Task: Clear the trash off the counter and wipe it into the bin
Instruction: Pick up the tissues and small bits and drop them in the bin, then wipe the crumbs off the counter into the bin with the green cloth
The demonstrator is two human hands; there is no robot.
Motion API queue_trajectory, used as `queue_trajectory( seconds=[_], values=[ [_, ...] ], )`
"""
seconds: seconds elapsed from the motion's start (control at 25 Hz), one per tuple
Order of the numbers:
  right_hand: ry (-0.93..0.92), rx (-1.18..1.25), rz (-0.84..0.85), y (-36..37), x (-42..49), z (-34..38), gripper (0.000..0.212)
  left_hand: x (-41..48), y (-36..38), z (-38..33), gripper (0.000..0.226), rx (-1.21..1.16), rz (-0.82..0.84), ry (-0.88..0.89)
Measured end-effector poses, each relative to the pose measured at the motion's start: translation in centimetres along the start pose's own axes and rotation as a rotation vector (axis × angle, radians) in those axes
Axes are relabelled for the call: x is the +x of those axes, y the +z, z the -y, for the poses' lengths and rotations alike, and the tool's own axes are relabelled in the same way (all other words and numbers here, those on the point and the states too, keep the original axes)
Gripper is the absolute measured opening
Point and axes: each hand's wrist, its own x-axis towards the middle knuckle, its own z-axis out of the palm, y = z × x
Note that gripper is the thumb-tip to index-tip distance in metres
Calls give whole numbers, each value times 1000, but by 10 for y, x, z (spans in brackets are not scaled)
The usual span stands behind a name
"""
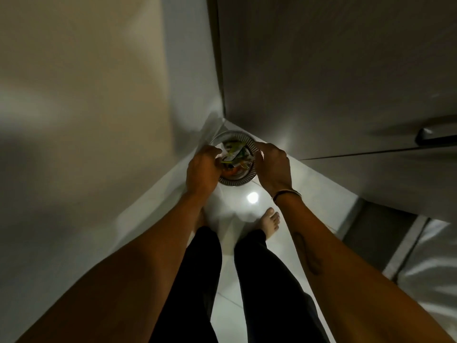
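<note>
- Ribbed grey bin is set on the floor in the corner; wrappers are bunched over its mouth by the left hand — fingers closed on them.
- Right hand is curled at the rim; any grip cannot be told.
- Release is best made low, well inside the rim.
- Glossy white floor tiles, tight corner — counter unseen.

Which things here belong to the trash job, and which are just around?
Job:
bin, on the floor in the corner
wrappers over the bin
left hand
right hand

Just around:
cabinet handle
wristband
</note>
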Motion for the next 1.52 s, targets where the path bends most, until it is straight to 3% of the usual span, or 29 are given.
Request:
queue_trajectory(
  seconds=[0.12, 0.32, 0.4, 0.6, 0.72, 0.92, 1.16, 1.52],
  values=[
    [-47, 52, -16, -34, -36, 19, 34, -37, -33, -11, 39, 29, -18, 75],
    [-209, -30, -108, -101, -89, 53, 50, -90, -87, -64, 46, 157, -51, 346],
    [-231, 8, -245, -139, -106, 73, 44, -105, -116, -97, 47, 120, -98, 442],
    [-344, 148, -669, -261, -151, 116, 37, -136, -197, -189, 49, 0, -395, 728],
    [-384, 43, -852, -331, -164, 118, 44, -132, -237, -259, 56, -18, -453, 886],
    [-93, -258, -819, -428, -144, 77, 70, -93, -258, -384, 67, 160, -438, 929],
    [103, -385, -787, -522, -86, 0, 82, -54, -229, -482, 79, 400, -369, 952],
    [265, -329, -489, -601, 4, -89, 66, -13, -182, -522, 83, 492, -219, 910]
  ],
)
